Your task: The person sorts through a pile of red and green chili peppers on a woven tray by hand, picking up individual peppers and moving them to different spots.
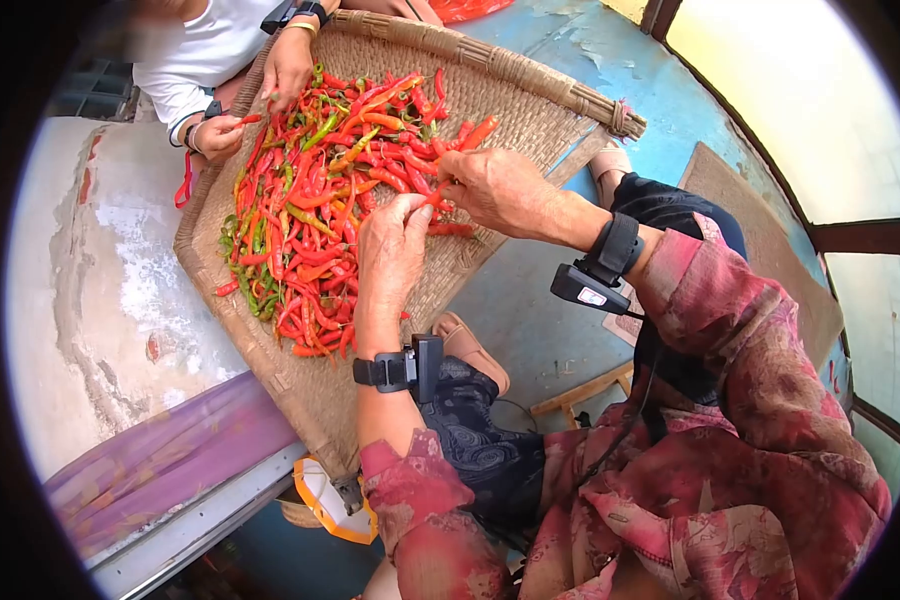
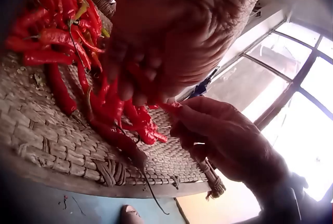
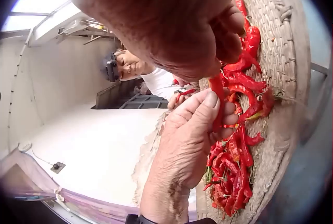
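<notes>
Fig.: two hands working one red chili (image 1: pixel 436 193) over a woven tray (image 1: pixel 530 80). Left hand (image 1: pixel 392 255) and right hand (image 1: pixel 500 190) meet above the tray's near-right part, fingertips facing; both pinch the same chili, one at each end. In the right-wrist view the chili (image 3: pixel 217 99) runs between the right thumb/fingers above and the left hand (image 3: pixel 190 130) below, whose thumb and forefinger are pressed onto it. Left-wrist view: left hand (image 2: pixel 171 31) curled, fingertips closed on the red pod; right hand (image 2: pixel 223 141) opposite, fingers bent toward the pod's tip (image 2: pixel 171 107).

Chili pile (image 1: pixel 320 200) covers the tray's centre and far-left part: mostly red, some orange and green pods, stems on. A few loose pods lie just beside the hands, e.g. one (image 1: pixel 450 229) on the weave under the right hand.

Opp. side of tray: a second person in a white top (image 1: pixel 205 45), one hand (image 1: pixel 288 68) resting on the pile, the other hand (image 1: pixel 218 135) pinching a small red pod. Tray rests partly on a pale ledge (image 1: pixel 100 290); blue floor (image 1: pixel 530 320) beneath.
</notes>
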### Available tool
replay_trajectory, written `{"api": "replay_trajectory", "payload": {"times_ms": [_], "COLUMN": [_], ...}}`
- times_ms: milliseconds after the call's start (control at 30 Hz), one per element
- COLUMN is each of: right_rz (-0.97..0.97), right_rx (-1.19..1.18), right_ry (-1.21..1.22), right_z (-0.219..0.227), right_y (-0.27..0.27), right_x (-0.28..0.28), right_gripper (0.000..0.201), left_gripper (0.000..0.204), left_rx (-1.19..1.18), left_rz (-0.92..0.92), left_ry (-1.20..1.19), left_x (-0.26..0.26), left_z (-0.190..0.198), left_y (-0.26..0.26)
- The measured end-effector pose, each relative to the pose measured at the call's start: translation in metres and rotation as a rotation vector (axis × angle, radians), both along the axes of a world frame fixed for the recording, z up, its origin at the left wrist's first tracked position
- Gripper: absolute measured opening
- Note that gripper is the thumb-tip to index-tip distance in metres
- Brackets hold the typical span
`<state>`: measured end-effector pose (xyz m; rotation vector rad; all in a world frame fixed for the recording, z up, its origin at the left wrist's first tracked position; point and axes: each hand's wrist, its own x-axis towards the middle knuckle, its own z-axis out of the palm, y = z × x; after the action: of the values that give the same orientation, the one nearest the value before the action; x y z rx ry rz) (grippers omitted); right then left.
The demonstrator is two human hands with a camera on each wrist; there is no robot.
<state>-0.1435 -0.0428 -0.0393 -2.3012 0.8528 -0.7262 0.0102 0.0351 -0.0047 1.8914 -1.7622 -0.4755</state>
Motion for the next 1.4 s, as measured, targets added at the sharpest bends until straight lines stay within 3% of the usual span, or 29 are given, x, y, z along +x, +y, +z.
{"api": "replay_trajectory", "payload": {"times_ms": [67, 100, 167, 200, 267, 300, 367, 467, 533, 567, 667, 733, 800, 900, 1000, 1067, 1167, 1233, 1367, 1400], "right_rz": [-0.072, -0.074, 0.025, 0.025, 0.136, 0.133, 0.105, 0.074, 0.072, 0.067, 0.075, 0.084, 0.095, 0.056, 0.011, 0.020, 0.049, 0.068, 0.093, 0.102], "right_rx": [0.037, 0.037, 0.017, 0.019, -0.008, -0.046, -0.049, -0.046, -0.037, -0.030, -0.013, -0.003, 0.035, 0.086, 0.081, 0.076, 0.029, 0.002, 0.040, 0.022], "right_ry": [-0.035, -0.036, 0.307, 0.305, 0.439, 0.436, 0.435, 0.434, 0.434, 0.356, 0.212, 0.146, 0.040, -0.119, -0.132, -0.083, -0.039, -0.052, 0.011, 0.018], "right_z": [0.003, 0.004, 0.006, 0.002, -0.008, -0.006, -0.016, -0.012, -0.006, -0.004, 0.001, 0.004, 0.004, 0.002, 0.008, 0.009, 0.008, 0.007, 0.008, 0.008], "right_y": [0.002, 0.004, 0.010, 0.012, 0.019, 0.022, 0.022, 0.021, 0.020, 0.020, 0.014, 0.010, 0.008, 0.007, 0.003, 0.004, 0.005, 0.006, 0.003, 0.003], "right_x": [0.000, 0.000, 0.001, 0.001, 0.004, 0.005, 0.012, 0.016, 0.015, 0.014, 0.015, 0.014, 0.011, 0.010, 0.005, 0.003, 0.001, 0.002, 0.003, 0.003], "right_gripper": [0.020, 0.020, 0.027, 0.027, 0.030, 0.023, 0.022, 0.020, 0.019, 0.018, 0.017, 0.016, 0.019, 0.023, 0.025, 0.024, 0.021, 0.020, 0.016, 0.015], "left_gripper": [0.018, 0.017, 0.024, 0.030, 0.033, 0.033, 0.034, 0.026, 0.024, 0.025, 0.025, 0.022, 0.020, 0.018, 0.022, 0.045, 0.051, 0.055, 0.057, 0.058], "left_rx": [0.067, -0.062, -0.290, -0.509, -0.595, -0.595, -0.318, -0.101, -0.014, -0.031, -0.082, -0.080, 0.119, 0.098, -0.252, -0.438, -0.388, -0.041, 0.091, 0.227], "left_rz": [0.109, 0.147, 0.415, 0.490, 0.668, 0.671, 0.565, 0.306, 0.124, 0.004, -0.128, -0.133, 0.003, 0.048, 0.352, 0.650, 0.707, 0.843, 0.934, 0.897], "left_ry": [0.028, 0.023, -0.078, -0.006, -0.442, -0.445, -0.030, 0.107, 0.127, 0.001, -0.164, -0.149, 0.051, -0.027, -0.051, -0.019, -0.075, -0.415, -0.400, -0.261], "left_x": [0.007, 0.018, 0.041, 0.059, 0.088, 0.083, 0.071, 0.044, 0.023, 0.024, 0.021, 0.020, 0.021, 0.026, 0.060, 0.094, 0.138, 0.147, 0.195, 0.198], "left_z": [0.009, 0.007, 0.014, 0.007, 0.006, 0.009, 0.012, 0.009, 0.017, 0.012, -0.001, -0.002, 0.000, 0.006, 0.009, 0.003, -0.010, -0.012, -0.044, -0.043], "left_y": [-0.002, -0.003, -0.001, -0.001, 0.008, 0.011, 0.018, 0.020, 0.022, 0.022, 0.024, 0.024, 0.022, 0.020, 0.017, 0.021, 0.051, 0.075, 0.132, 0.141]}}
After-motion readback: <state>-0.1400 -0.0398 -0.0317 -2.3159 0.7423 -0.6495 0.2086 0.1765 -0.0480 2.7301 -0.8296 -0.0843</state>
